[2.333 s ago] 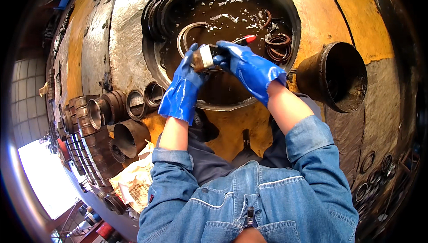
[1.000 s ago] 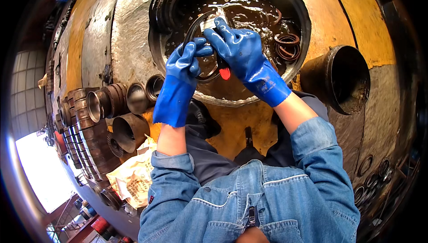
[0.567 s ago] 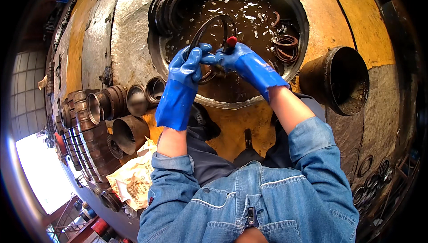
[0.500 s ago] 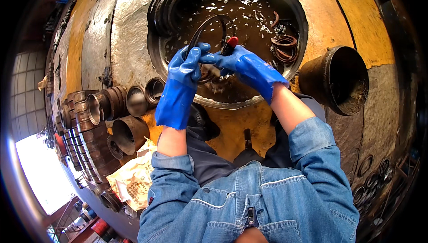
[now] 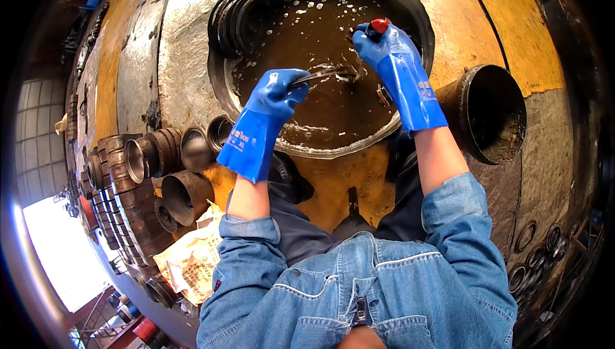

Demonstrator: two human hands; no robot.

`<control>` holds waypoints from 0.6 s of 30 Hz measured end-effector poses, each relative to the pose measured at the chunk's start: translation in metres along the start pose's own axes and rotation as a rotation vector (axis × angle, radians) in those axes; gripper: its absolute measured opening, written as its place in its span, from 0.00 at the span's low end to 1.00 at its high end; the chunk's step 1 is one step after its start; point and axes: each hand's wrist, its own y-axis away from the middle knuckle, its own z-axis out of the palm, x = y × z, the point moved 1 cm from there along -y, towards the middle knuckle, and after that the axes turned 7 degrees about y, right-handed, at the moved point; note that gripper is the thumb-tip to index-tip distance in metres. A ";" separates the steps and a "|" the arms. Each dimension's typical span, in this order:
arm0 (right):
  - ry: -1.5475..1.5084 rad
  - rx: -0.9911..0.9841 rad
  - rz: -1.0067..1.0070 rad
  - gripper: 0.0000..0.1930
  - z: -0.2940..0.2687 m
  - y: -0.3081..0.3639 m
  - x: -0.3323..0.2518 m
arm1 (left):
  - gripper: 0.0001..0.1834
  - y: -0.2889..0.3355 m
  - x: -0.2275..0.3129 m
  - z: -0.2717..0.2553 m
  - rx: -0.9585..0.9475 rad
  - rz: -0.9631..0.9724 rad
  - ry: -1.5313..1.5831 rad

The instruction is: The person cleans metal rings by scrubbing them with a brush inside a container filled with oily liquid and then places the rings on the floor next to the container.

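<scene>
My left hand (image 5: 277,94), in a blue rubber glove, is closed around the edge of a dark ring (image 5: 320,75). The ring is held nearly edge-on over a round tub (image 5: 317,152) of brown, foam-flecked liquid, and its far side meets the rippling surface. To the right and farther out, my right hand (image 5: 391,48), gloved alike, is closed on a tool with a red-and-black handle (image 5: 379,26). The tool's working end is hidden. Several dark rings (image 5: 246,12) lean stacked against the tub's far left wall.
An open metal cylinder (image 5: 477,115) lies right of the tub. To the left are metal rings and sleeves (image 5: 150,153), a short pipe piece (image 5: 186,195) and a crumpled printed sack (image 5: 192,253). Smaller rings (image 5: 528,237) lie at the lower right.
My hands have moved apart: the right outward to the far right with the tool, the left slightly down. The ring has swung from upright to nearly flat, and the liquid now ripples.
</scene>
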 end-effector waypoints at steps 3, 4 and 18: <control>-0.245 -0.285 -0.079 0.17 0.035 -0.016 0.013 | 0.20 -0.022 0.023 -0.003 0.028 0.397 -0.193; -0.261 -0.419 -0.103 0.18 0.033 -0.011 -0.001 | 0.22 -0.024 0.032 -0.002 0.066 0.428 -0.297; -0.419 -0.776 -0.013 0.22 0.043 0.044 -0.038 | 0.24 0.033 -0.019 0.009 0.413 -0.868 1.043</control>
